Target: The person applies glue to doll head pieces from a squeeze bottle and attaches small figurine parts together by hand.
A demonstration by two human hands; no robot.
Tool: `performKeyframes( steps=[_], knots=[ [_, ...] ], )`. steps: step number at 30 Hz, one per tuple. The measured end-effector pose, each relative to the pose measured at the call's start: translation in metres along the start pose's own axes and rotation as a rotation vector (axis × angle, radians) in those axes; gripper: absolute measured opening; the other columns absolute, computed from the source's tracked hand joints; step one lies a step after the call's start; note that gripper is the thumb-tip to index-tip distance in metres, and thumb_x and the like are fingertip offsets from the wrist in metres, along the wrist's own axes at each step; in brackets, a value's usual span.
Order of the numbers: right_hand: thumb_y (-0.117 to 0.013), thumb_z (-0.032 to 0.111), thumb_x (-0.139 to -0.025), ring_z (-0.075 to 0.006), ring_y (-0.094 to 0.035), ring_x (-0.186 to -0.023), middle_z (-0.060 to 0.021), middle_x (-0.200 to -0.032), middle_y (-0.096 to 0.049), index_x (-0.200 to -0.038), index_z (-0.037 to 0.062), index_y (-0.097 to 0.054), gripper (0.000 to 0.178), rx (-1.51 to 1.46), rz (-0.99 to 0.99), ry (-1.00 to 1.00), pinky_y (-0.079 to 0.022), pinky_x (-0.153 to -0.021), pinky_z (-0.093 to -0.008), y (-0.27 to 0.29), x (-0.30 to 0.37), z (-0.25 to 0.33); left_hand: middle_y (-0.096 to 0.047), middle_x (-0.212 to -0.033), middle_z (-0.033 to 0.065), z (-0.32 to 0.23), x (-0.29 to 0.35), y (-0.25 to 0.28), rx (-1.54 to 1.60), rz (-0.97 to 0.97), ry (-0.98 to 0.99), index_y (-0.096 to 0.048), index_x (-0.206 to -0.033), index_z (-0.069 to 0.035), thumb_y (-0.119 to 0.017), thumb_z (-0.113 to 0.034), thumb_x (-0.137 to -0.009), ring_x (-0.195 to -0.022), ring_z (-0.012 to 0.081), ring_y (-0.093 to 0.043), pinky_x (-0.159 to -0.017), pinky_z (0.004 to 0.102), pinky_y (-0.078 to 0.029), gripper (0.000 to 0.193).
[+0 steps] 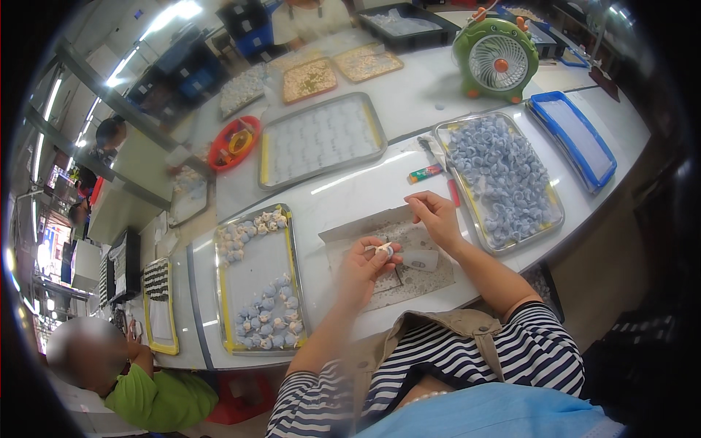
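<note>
My left hand (363, 269) is closed around a small cream and grey-blue figure piece (385, 250), held above a worn, spotted grey board (387, 288). My right hand (436, 219) is raised over the board's far right side, thumb and fingertips pinched together; anything between them is too small to make out. Beside the left hand lies a small whitish block (420, 260) on the board. To the left, a metal tray (255, 292) bears similar small figures (269, 314) in two groups. On the right, another tray (556, 208) is heaped with grey-blue hollow pieces (500, 179).
Past my hands lie a green-red tube (425, 173), a lined tray (321, 139) and a red basket (234, 142). A green fan (498, 62) and blue-rimmed trays (573, 139) stand to the right. A green-sleeved person (161, 398) sits left; another (310, 22) sits opposite.
</note>
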State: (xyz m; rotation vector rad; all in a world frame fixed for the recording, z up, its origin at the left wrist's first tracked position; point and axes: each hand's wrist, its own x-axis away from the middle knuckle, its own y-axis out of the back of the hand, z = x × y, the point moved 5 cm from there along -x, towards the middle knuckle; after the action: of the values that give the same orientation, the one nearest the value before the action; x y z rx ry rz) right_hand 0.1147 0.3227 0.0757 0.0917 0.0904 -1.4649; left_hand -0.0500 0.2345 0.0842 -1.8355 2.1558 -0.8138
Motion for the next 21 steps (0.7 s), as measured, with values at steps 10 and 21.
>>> performKeyframes(
  steps=[10, 21],
  knots=[
    [-0.057, 0.017, -0.086, -0.0042, -0.049, -0.058, 0.0021, -0.065, -0.055, -0.094, 0.0000, -0.062, 0.019, 0.024, -0.009, 0.010, -0.037, -0.054, -0.0172, -0.005, 0.004, 0.006, -0.059, -0.106, 0.0140, -0.003, 0.006, 0.005, -0.024, 0.020, -0.058, -0.041, -0.120, -0.003, -0.048, -0.014, -0.091, -0.071, 0.0088, -0.052, -0.059, 0.0178, -0.040, 0.032],
    [-0.056, 0.017, -0.085, -0.0052, -0.050, -0.060, 0.0004, -0.065, -0.056, -0.095, 0.0015, -0.064, 0.020, 0.205, -0.082, 0.076, -0.039, -0.056, -0.0195, -0.016, -0.029, -0.078, -0.060, -0.106, 0.0149, 0.042, -0.042, 0.067, -0.008, -0.069, -0.110, -0.044, -0.115, -0.005, -0.052, -0.011, -0.088, -0.088, 0.0201, -0.062, -0.072, 0.0239, -0.049, 0.029]
  ],
)
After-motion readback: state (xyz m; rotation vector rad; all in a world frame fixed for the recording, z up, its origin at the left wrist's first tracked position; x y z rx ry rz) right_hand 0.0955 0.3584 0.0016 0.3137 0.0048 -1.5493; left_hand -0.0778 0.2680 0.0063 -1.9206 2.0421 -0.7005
